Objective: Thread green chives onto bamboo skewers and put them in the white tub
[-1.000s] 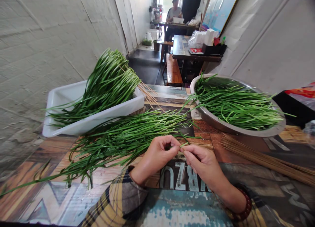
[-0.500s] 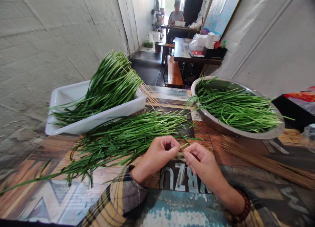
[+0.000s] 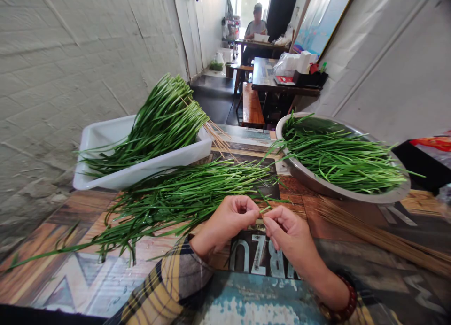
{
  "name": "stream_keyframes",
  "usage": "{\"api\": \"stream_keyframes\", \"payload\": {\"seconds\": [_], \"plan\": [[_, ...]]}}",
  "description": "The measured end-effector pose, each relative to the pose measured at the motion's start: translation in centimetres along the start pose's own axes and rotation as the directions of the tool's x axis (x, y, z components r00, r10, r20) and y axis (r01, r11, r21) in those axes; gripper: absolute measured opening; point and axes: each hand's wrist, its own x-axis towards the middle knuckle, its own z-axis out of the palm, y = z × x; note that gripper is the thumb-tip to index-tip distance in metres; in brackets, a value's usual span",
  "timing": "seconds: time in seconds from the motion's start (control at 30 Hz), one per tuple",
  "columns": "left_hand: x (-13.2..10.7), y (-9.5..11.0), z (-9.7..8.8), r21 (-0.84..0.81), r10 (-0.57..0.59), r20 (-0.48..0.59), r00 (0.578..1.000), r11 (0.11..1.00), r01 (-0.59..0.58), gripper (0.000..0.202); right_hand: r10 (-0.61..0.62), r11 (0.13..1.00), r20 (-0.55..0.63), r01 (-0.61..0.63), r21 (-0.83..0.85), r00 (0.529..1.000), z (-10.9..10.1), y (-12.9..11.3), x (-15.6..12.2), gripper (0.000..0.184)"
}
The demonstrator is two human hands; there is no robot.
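My left hand (image 3: 230, 220) and my right hand (image 3: 289, 231) meet over the table's near edge, both pinched shut on the end of one thin green chive stalk (image 3: 265, 209). A loose pile of chives (image 3: 183, 193) lies on the table just beyond my left hand, touching it. A white tray (image 3: 105, 137) at the left holds a bundle of skewered chives (image 3: 162, 118). A round metal bowl (image 3: 352, 193) at the right holds more chives (image 3: 338, 156). Bamboo skewers (image 3: 380, 238) lie right of my right hand.
A brick wall runs along the left and a grey wall along the right. Beyond the table stand a wooden bench (image 3: 252, 106) and a dark table (image 3: 282, 78) with boxes. A person (image 3: 257, 27) sits at a far table.
The hands stay pinched together on the stalk and have barely moved. The view has shifted slightly, so everything sits a little lower and to the right.
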Motion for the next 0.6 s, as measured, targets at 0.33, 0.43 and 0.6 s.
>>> {"api": "stream_keyframes", "payload": {"seconds": [0.33, 0.43, 0.6], "plan": [[-0.2, 0.36, -0.01, 0.002, -0.024, 0.012, 1.0, 1.0, 0.024, 0.017, -0.033, 0.991, 0.018, 0.031, 0.13, 0.999, 0.4, 0.24, -0.1, 0.025], [-0.26, 0.31, -0.04, -0.012, -0.02, 0.025, 0.999, 1.0, 0.02, 0.018, -0.059, 0.989, 0.027, 0.055, 0.139, 0.998, 0.44, 0.36, -0.12, 0.026], [-0.05, -0.49, 0.0, -0.004, -0.031, 0.084, 0.996, 1.0, 0.031, 0.017, -0.08, 0.982, 0.02, 0.075, 0.175, 0.997, 0.41, 0.45, 0.15, 0.027]]}}
